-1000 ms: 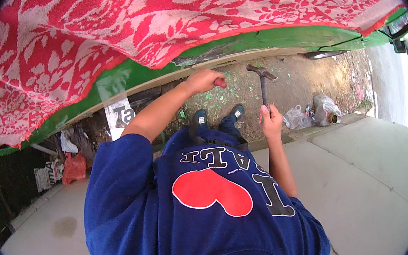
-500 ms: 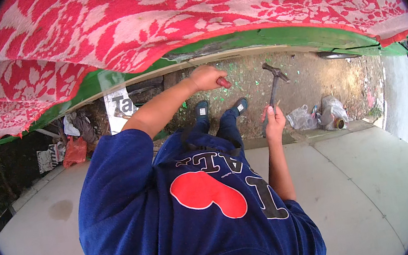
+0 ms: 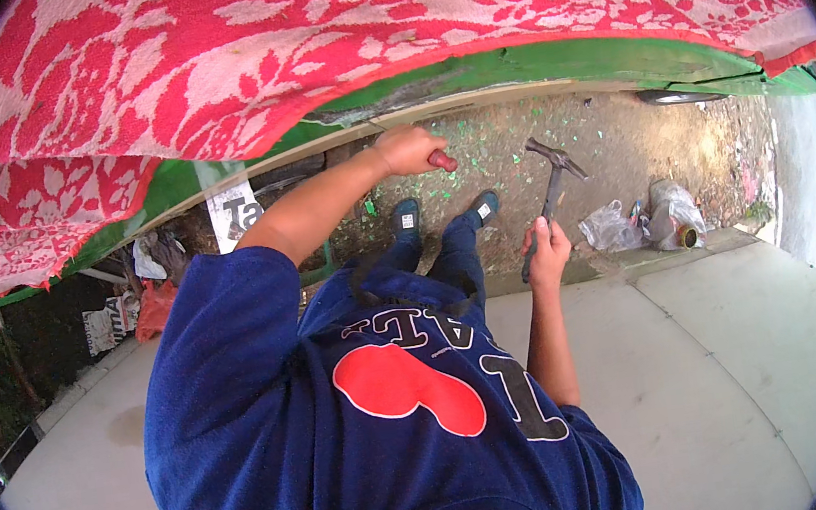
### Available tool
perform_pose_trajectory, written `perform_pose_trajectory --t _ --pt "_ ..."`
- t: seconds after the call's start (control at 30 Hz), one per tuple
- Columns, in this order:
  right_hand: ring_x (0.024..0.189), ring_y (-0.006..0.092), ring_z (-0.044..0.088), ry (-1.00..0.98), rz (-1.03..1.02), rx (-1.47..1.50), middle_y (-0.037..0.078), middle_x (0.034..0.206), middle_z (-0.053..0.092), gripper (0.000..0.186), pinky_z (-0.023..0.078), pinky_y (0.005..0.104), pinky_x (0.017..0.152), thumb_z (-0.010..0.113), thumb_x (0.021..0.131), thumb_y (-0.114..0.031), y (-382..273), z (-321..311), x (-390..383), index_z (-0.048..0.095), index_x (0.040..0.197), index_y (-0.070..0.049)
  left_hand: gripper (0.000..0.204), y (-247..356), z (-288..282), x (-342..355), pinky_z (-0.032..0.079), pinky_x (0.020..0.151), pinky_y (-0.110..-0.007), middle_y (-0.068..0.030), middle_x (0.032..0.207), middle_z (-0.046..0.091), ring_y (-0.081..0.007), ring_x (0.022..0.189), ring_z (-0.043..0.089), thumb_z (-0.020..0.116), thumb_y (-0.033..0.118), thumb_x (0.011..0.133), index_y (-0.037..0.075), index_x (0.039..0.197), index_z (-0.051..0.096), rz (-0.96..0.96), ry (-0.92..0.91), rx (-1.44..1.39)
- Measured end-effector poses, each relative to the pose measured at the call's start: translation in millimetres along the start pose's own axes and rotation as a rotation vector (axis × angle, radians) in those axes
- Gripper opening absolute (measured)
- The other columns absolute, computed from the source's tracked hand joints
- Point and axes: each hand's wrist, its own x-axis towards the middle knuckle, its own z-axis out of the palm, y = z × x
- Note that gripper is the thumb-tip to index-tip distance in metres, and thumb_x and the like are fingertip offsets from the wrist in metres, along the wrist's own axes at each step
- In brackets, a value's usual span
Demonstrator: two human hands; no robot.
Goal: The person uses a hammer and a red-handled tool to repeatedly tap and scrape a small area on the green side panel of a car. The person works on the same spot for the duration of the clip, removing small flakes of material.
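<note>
From my spot: pale slab [image 3: 668,417], a seam [image 3: 711,355] across its right half. Beyond far edge, dirt [image 3: 609,162], green-flecked. Daylight brightest past far right corner.

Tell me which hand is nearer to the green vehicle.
The left hand. Gripping a red handle, it is close beside the edge of the green vehicle. The right hand, holding a hammer, is farther back from it.

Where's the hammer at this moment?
In the head view, the hammer is right of centre, held in the person's right hand, to the left of the clear plastic bags in the picture.
</note>
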Motion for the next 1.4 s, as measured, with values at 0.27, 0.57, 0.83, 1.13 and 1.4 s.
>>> perform_pose_trajectory --t 0.27,0.57,0.83,1.13,1.4 --pt "0.052 0.0092 0.047 -0.048 0.004 -0.087 0.002 0.062 0.051 0.031 0.04 0.0253 0.046 0.057 0.097 -0.029 20.6 6.3 -5.2 0.051 0.077 -0.006 0.022 -3.7 7.0 10.0 0.049 0.068 -0.049 -0.0156 0.075 0.065 -0.0368 0.078 0.064 0.066 0.032 0.079 0.011 0.081 0.062 0.006 -0.036 0.021" --pt "0.049 0.0091 0.045 0.045 0.039 0.004 0.001 0.058 0.05 0.033 0.037 0.0248 0.046 0.057 0.096 -0.027 24.1 19.4 -26.5 0.051 0.072 -0.006 0.022 -14.5 5.6 9.7 0.05 0.068 -0.049 -0.0164 0.076 0.066 -0.0369 0.075 0.065 0.06 0.032 0.08 0.012 0.076 0.068 -0.075 -0.082 0.013" --pt "0.05 0.0083 0.046 0.086 0.075 0.032 0.0 0.06 0.05 0.032 0.038 0.0246 0.046 0.058 0.096 -0.028 41.5 26.6 -40.5 0.052 0.073 -0.006 0.022 -9.4 4.5 13.6 0.051 0.068 -0.048 -0.016 0.076 0.067 -0.0365 0.075 0.065 0.06 0.032 0.079 0.012 0.079 0.069 -0.067 -0.117 0.063" --pt "0.049 0.0084 0.046 0.075 0.133 0.019 -0.001 0.059 0.05 0.034 0.037 0.025 0.044 0.057 0.096 -0.03 62.6 30.9 -49.3 0.053 0.072 -0.007 0.022 -23.8 26.7 25.3 0.051 0.071 -0.048 -0.0164 0.079 0.067 -0.0369 0.077 0.066 0.056 0.03 0.081 0.012 0.08 0.069 0.024 -0.209 0.111" --pt "0.046 0.012 0.046 0.123 0.216 0.443 0.003 0.059 0.047 0.031 0.039 0.0269 0.041 0.049 0.099 -0.036 55.4 66.1 -54.7 0.054 0.09 -0.006 0.016 -19.6 11.8 25.1 0.05 0.073 -0.049 -0.0164 0.083 0.067 -0.0375 0.082 0.065 0.055 0.023 0.081 0.012 0.084 0.066 -0.002 -0.17 0.127"
